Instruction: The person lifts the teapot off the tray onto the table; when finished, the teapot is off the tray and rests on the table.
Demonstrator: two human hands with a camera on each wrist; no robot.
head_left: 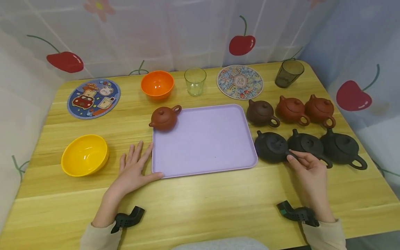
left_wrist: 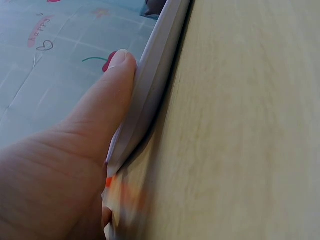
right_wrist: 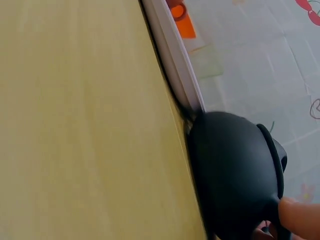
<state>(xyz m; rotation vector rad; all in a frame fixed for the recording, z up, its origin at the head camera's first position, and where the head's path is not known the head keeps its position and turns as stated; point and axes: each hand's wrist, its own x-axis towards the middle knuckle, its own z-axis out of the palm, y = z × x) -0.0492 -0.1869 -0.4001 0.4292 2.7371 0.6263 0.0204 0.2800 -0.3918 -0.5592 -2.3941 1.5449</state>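
Observation:
My right hand (head_left: 310,173) pinches the handle of the leftmost black teapot (head_left: 272,147), which sits on the table beside the tray's right edge. In the right wrist view the thumb presses that handle, and the teapot's round body (right_wrist: 235,170) fills the lower right. With fingers spread, my left hand (head_left: 132,172) touches the lower left corner of a lilac tray (head_left: 203,142); the left wrist view shows its thumb (left_wrist: 107,100) against the rim. A reddish-brown teapot (head_left: 164,118) stands at the tray's upper left corner, its handle pointing up and right.
Two more black teapots (head_left: 340,147) stand at the right, below a dark brown teapot (head_left: 260,113) and two reddish ones (head_left: 291,110). Around the table are a yellow bowl (head_left: 84,156), an orange bowl (head_left: 157,85), a green glass (head_left: 195,81), a dark glass (head_left: 289,73) and two round mats (head_left: 240,82).

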